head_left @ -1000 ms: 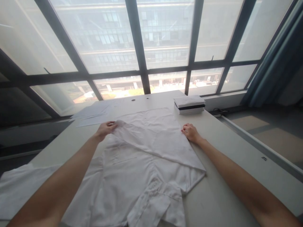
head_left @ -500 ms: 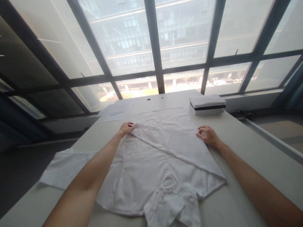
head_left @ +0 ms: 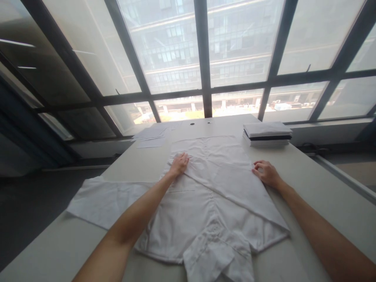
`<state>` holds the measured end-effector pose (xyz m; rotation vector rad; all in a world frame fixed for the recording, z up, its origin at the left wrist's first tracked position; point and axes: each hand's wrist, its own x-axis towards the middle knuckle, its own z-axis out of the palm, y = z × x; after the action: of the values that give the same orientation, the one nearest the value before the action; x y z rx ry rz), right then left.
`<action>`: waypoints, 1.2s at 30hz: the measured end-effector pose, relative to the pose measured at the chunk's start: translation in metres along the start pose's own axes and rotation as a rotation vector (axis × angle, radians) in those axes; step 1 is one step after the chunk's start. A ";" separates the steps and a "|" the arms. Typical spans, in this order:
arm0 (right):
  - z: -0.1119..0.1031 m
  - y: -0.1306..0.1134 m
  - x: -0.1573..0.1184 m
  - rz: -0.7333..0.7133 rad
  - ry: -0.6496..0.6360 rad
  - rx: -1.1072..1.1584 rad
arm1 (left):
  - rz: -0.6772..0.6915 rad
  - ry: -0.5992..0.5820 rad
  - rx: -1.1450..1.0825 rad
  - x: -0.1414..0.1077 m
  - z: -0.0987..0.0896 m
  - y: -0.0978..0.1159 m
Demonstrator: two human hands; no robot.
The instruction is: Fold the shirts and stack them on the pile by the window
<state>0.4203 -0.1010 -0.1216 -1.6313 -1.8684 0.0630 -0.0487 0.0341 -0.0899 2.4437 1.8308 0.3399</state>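
A white button-up shirt (head_left: 188, 219) lies spread on the table with its collar (head_left: 210, 252) towards me. One sleeve (head_left: 229, 182) is folded diagonally across the body; the other sleeve (head_left: 114, 199) sticks out to the left, partly behind my left forearm. My left hand (head_left: 179, 163) rests on the end of the folded sleeve, its fingers laid flat on the cloth. At the shirt's right edge, the curled fingers of my right hand (head_left: 266, 173) pinch the fabric.
Beyond my right hand stands a stack of folded white cloth with a dark layer in it (head_left: 267, 134). Thin white sheets (head_left: 151, 137) lie at the far left of the white table (head_left: 311, 188). Tall framed windows (head_left: 207, 70) rise behind the table.
My left hand has let go of its pinch on the sleeve end and moved inward over the shirt, now flat. My right hand stays at the right edge. The view has shifted slightly left.
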 end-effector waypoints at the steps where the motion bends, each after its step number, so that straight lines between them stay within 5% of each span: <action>1: 0.000 0.000 0.000 -0.001 0.002 -0.002 | -0.017 -0.008 0.015 0.002 -0.002 -0.005; 6: 0.001 0.001 0.000 0.005 0.003 -0.001 | -0.057 -0.110 0.081 0.005 -0.005 -0.023; 12: 0.001 -0.003 -0.001 0.030 -0.008 0.001 | -0.069 -0.155 0.126 0.004 -0.010 -0.020; 17: -0.005 -0.007 0.001 0.029 0.085 0.088 | -0.089 -0.093 0.136 0.011 -0.014 0.006; 22: -0.015 -0.036 -0.002 0.050 0.262 0.082 | -0.065 -0.089 0.092 0.003 0.004 0.040; 24: -0.012 -0.061 -0.010 -0.025 0.170 0.067 | -0.057 -0.088 0.089 -0.001 0.010 0.045; 29: 0.008 -0.111 -0.035 -0.091 -0.291 -0.112 | -0.046 -0.068 0.098 -0.003 0.013 0.041; 36: -0.015 -0.105 -0.078 -0.093 -0.379 -0.189 | -0.069 -0.085 0.080 -0.001 0.009 0.046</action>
<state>0.3373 -0.2010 -0.0972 -1.7492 -2.2946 0.1705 -0.0037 0.0203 -0.0907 2.3977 1.9237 0.1590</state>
